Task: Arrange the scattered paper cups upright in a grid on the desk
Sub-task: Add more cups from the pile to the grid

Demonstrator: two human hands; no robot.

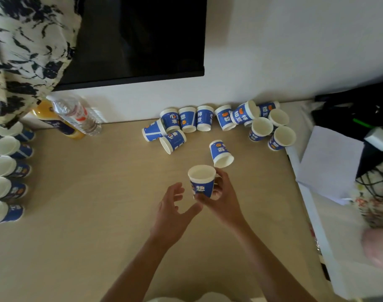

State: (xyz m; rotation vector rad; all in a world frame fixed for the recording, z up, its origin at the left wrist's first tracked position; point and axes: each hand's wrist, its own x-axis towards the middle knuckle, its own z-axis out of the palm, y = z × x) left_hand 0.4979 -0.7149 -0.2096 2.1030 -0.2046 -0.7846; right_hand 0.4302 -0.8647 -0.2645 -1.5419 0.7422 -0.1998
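Right fingers (218, 185): curled round an upright blue paper cup (202, 186), held over the counter (94, 225)
Left fingers (178, 189): spread wide, nothing held, just beside the cup
Tipped cup (221, 153): laid just beyond the held one
Scattered cups (187, 120): clustered by the wall, some upright, others tipped
Arranged cups (5, 166): lined upright at the left edge

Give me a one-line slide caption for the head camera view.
Right hand holds a blue paper cup upright, left hand open beside it, more cups scattered behind.
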